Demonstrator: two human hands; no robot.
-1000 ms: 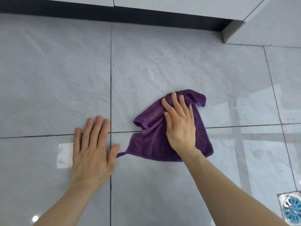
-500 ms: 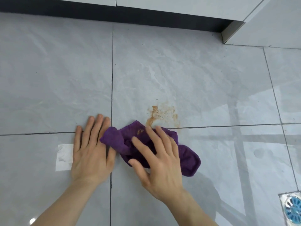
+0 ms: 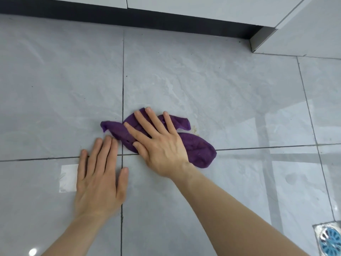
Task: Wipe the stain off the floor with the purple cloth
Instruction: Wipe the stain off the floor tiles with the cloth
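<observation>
The purple cloth (image 3: 197,148) lies crumpled on the grey tiled floor (image 3: 203,85), across the tile joint. My right hand (image 3: 158,143) presses flat on it with fingers spread, covering its middle. A faint trace of brown stain (image 3: 194,129) shows at the cloth's right edge; the rest is hidden under the cloth. My left hand (image 3: 100,174) rests flat on the bare floor just left of the cloth, palm down and holding nothing, its fingertips close to the cloth's lower left edge.
A dark kickboard (image 3: 129,17) under white cabinets runs along the back, with a metal corner (image 3: 258,39) at the right. A floor drain (image 3: 330,239) with a blue grate sits at the bottom right. A pale rectangular patch (image 3: 68,177) marks the tile left of my left hand.
My right hand dragged the cloth down and left off the stain, then pushed it back up over the stain. The left hand stayed planted on the floor.
</observation>
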